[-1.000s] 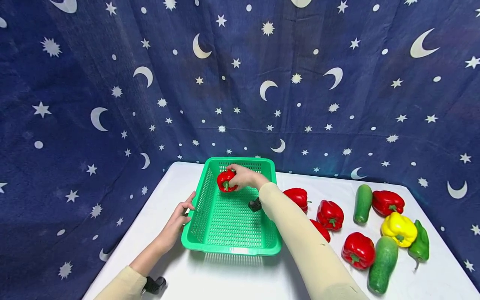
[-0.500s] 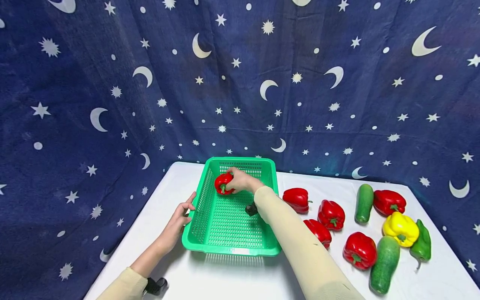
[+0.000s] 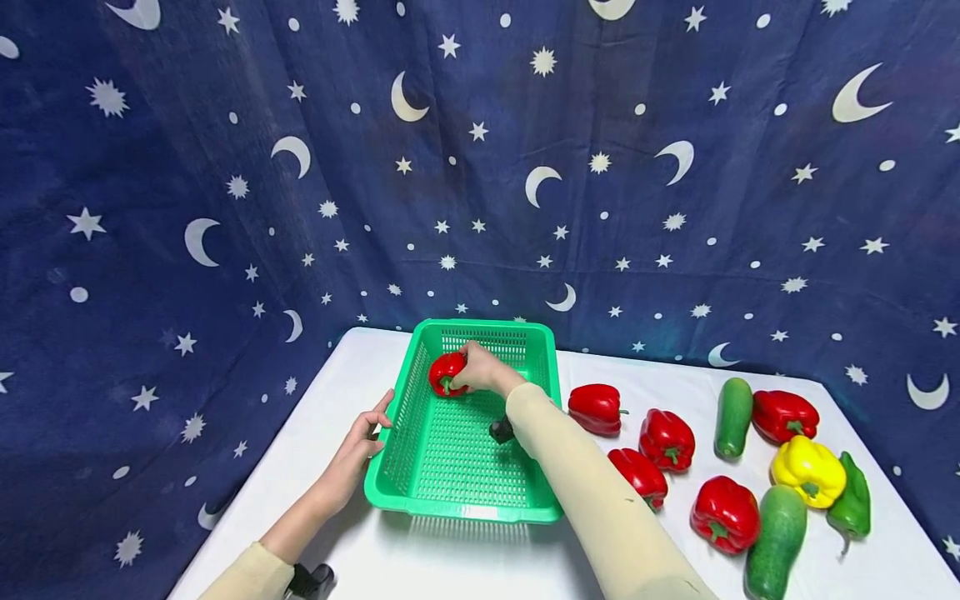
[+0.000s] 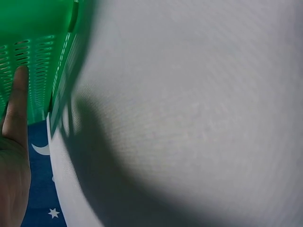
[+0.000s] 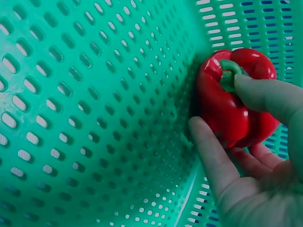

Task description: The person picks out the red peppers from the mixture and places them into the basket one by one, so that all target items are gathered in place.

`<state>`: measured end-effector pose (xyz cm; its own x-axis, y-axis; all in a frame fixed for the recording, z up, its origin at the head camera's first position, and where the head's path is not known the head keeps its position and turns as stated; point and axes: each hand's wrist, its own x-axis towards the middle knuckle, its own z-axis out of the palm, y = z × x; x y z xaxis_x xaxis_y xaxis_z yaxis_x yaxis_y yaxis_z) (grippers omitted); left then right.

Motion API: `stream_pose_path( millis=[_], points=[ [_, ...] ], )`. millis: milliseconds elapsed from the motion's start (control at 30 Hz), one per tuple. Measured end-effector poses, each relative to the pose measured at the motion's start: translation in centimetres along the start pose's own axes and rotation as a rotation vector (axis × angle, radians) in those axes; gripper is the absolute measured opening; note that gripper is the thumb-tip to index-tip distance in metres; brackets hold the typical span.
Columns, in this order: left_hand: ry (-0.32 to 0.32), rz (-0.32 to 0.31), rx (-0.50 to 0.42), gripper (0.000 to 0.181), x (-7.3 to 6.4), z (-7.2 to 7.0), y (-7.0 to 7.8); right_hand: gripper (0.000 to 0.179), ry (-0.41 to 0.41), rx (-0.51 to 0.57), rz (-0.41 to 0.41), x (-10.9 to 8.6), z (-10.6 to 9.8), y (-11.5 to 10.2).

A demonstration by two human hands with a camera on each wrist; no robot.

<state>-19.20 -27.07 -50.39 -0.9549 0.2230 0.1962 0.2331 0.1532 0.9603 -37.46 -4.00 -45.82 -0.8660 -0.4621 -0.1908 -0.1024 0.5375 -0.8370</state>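
A red bell pepper (image 3: 446, 372) is inside the green plastic basket (image 3: 468, 511), in its far left part. My right hand (image 3: 484, 367) holds it, reaching in from the right. In the right wrist view the thumb lies by the green stem of the bell pepper (image 5: 227, 113) and the fingers curl under it, close to the perforated basket floor (image 5: 94, 113). My left hand (image 3: 360, 450) rests at the left side of the basket, fingers against its outer wall. In the left wrist view one straight finger (image 4: 18, 104) lies along the slotted green wall (image 4: 35, 61).
Several red bell peppers (image 3: 667, 439) lie on the white table right of the basket. Beyond them are two cucumbers (image 3: 733, 417), a yellow bell pepper (image 3: 808, 472) and a long green pepper (image 3: 852, 500). A dark blue curtain (image 3: 495, 158) with stars and moons hangs behind.
The right hand has lowered the red bell pepper slightly, toward the basket floor and nearer the left wall. The left hand has stayed at the basket's side.
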Motion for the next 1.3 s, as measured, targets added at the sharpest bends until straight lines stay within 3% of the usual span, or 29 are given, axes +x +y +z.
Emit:
stream_pose_path(
  millis=[267,533,800,900,1067,1300],
  points=[
    [-0.003,0.010,0.001,0.029,0.0,0.0,0.1,0.071,0.028,-0.010,-0.023,0.0,0.3,0.2],
    [0.007,0.011,-0.011,0.029,0.1,0.5,0.3,0.065,0.088,-0.211,-0.075,-0.1,0.2,0.0],
    [0.011,0.029,-0.011,0.029,-0.1,0.5,0.2,0.081,-0.007,-0.235,-0.038,-1.1,-0.6,-0.8],
    [0.016,0.032,-0.012,0.029,-0.1,0.4,0.1,0.085,-0.050,-0.271,-0.040,-1.8,-1.7,-1.5],
    [0.020,0.038,-0.015,0.028,-0.1,0.2,0.1,0.084,-0.083,-0.313,-0.116,-3.5,-4.5,-2.9],
    [0.002,0.047,-0.014,0.028,-0.1,0.3,0.0,0.080,-0.087,-0.263,-0.194,-8.3,-9.3,-3.4]
  ],
)
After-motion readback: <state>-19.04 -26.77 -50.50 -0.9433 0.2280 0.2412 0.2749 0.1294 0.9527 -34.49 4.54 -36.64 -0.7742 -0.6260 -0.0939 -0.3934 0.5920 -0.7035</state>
